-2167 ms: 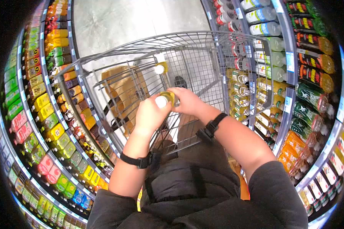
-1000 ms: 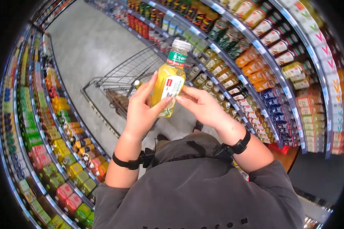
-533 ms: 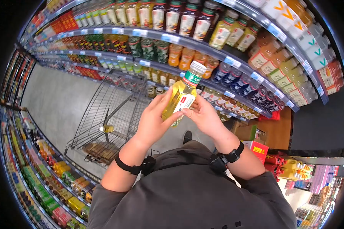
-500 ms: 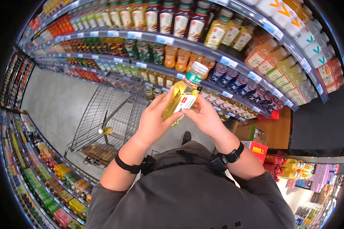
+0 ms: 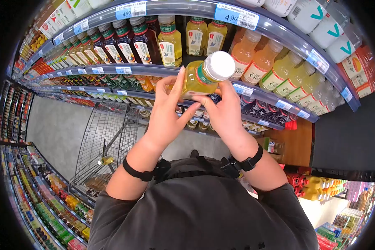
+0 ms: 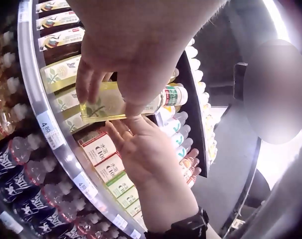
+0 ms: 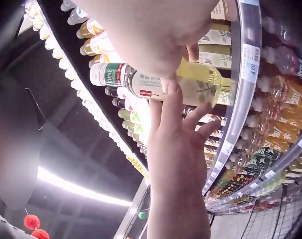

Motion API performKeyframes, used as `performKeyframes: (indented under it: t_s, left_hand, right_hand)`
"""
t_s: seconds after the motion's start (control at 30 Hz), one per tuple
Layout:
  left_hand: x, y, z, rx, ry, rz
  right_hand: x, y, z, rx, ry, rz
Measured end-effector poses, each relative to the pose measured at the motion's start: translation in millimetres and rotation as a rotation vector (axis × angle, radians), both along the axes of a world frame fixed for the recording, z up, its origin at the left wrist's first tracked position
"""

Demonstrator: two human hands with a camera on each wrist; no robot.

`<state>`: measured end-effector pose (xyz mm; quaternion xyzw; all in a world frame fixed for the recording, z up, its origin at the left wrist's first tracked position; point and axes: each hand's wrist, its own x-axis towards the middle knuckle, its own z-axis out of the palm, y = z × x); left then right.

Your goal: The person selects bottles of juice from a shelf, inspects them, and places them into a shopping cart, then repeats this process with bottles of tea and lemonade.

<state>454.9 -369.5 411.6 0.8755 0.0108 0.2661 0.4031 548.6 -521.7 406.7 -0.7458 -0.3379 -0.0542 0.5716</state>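
A bottle of yellow tea with a white cap and green neck band is held up in front of the shelves, its cap tilted up to the right. My left hand grips its left side, the fingers along the body and the thumb at the lower side. My right hand holds the other side with thumb and fingers. In the left wrist view the bottle lies sideways between both hands. The right wrist view shows the label side of the bottle, partly covered by fingers.
A shelf with price tags curves ahead, bearing similar yellow tea bottles and orange drink bottles. A wire shopping cart stands to the left with another yellow bottle inside. More drink shelves line the lower left.
The view has swung from the cart to the right-hand shelves, which now appear nearer. Both hands have raised the bottle and tilted its cap towards the camera; the cart now appears farther left.
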Motion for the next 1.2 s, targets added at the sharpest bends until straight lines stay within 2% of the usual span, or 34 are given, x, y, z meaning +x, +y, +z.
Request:
performKeyframes:
  t_s: [0.13, 0.27, 0.33, 0.4, 0.47, 0.57, 0.73, 0.87, 0.93, 0.97, 1.07, 1.2]
  left_hand:
    - [30, -4, 4, -0.095, 0.040, -0.036]
    - [49, -3, 7, -0.024, 0.096, -0.023]
    - [60, 1, -5, 0.049, 0.037, -0.025]
    - [74, 4, -11, -0.153, 0.094, -0.032]
    - [83, 9, -16, -0.191, 0.128, -0.058]
    - [90, 12, -13, -0.167, 0.186, -0.011]
    - [102, 19, -10, -0.159, 0.236, -0.021]
    - [104, 25, -13, -0.192, 0.280, -0.001]
    - [102, 31, -14, -0.038, 0.283, -0.063]
    - [98, 34, -12, -0.075, 0.331, -0.088]
    - [90, 42, -16, 0.014, 0.217, -0.089]
    - [75, 54, -6, -0.002, 0.208, -0.073]
  right_hand:
    - [28, 7, 3, 0.030, -0.048, -0.051]
    - [48, 19, -7, 0.007, -0.075, -0.111]
    - [58, 26, -13, 0.053, -0.050, -0.085]
    - [69, 33, -13, 0.037, -0.028, -0.099]
    - [77, 37, -13, 0.011, -0.073, -0.116]
    - [85, 44, -17, 0.037, 0.058, -0.076]
    - [96, 50, -21, -0.001, 0.119, -0.083]
    - [101, 53, -19, -0.142, 0.034, -0.106]
    - [103, 57, -19, -0.181, 0.027, -0.110]
    - [105, 59, -21, -0.182, 0.010, -0.120]
    - [111, 60, -23, -0.207, -0.003, -0.136]
    - [109, 64, -17, -0.234, -0.003, -0.140]
